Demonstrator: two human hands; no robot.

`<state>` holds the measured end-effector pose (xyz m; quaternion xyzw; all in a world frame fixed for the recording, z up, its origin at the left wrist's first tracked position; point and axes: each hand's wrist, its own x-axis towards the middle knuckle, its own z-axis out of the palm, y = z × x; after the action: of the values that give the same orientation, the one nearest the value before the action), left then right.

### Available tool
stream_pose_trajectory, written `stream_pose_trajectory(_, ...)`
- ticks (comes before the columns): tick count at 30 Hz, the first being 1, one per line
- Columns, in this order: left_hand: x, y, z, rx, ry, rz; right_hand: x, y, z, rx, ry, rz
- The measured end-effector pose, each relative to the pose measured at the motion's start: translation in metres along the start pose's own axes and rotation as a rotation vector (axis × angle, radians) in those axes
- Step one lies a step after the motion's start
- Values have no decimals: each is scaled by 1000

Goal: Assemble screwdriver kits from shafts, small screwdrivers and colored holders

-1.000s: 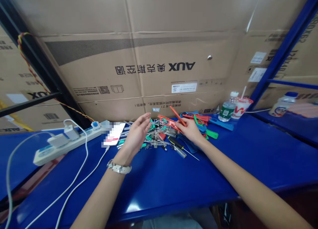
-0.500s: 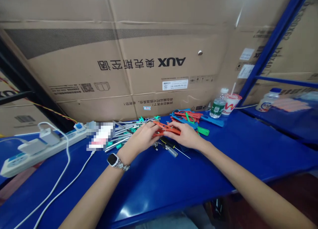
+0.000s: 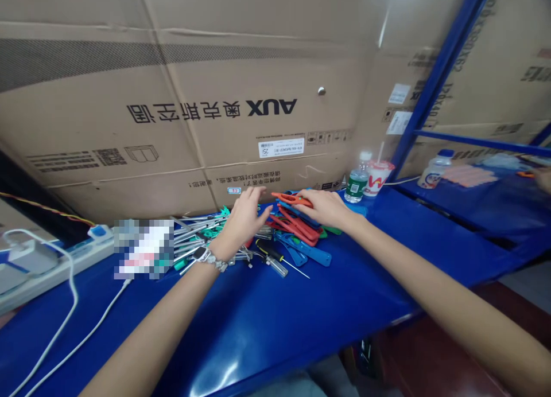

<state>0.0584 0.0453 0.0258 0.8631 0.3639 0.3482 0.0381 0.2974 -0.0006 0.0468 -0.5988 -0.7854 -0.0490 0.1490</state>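
Observation:
My right hand (image 3: 325, 206) grips an orange plastic tool (image 3: 293, 199) above a pile of red tools (image 3: 301, 228) and blue tools (image 3: 316, 252). To its left, my left hand (image 3: 246, 216) has thumb and fingers spread, with nothing between them. Under and beside that hand lie several metal rods (image 3: 193, 232) with green ends. A black and yellow screwdriver (image 3: 269, 249) rests nearer the front, next to a clear-handled tool (image 3: 276, 266).
A green-labelled bottle (image 3: 356, 179) and a red and white cup (image 3: 377, 178) stand at the back right. On the left are a white power strip (image 3: 81, 253) and cables. Large cardboard (image 3: 206, 139) rises behind the blue table (image 3: 258, 328). Another person's hand (image 3: 543, 179) shows far right.
My left hand has let go of the orange tool and opened. My right hand holds the tool over the pile. The view has shifted right, and more red and blue tools show.

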Motion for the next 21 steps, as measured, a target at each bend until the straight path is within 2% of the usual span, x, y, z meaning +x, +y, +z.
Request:
stream_pose_trajectory(3, 7, 1, 8, 17, -184, 90, 21, 22, 7, -61, -31, -3)
stream_pose_trajectory(6, 5, 7, 13, -23, -319, 188, 35, 33, 19, -87, -69, 41)
stream_pose_trajectory(9, -1, 13, 17, -30, -433, 225, 36, 33, 27, -31, -49, 84)
stream_pose_trajectory(11, -2, 15, 19, -7, -483, 219, 27, 28, 30, 37, 20, 89)
stream_pose_trajectory(13, -2, 16, 23, 39, -491, 219, 9, 19, 31, 96, 117, 63)
stream_pose_trajectory(15, 1, 19, 29, 97, -482, 221, -14, 10, 33, 139, 144, -19)
stream_pose_trajectory(18, 6, 23, 39, 157, -452, 218, -45, 0, 41, 83, 51, -114)
stream_pose_trajectory(21, 13, 25, 50, 182, -395, 210, -56, 2, 48, 19, -24, -62)
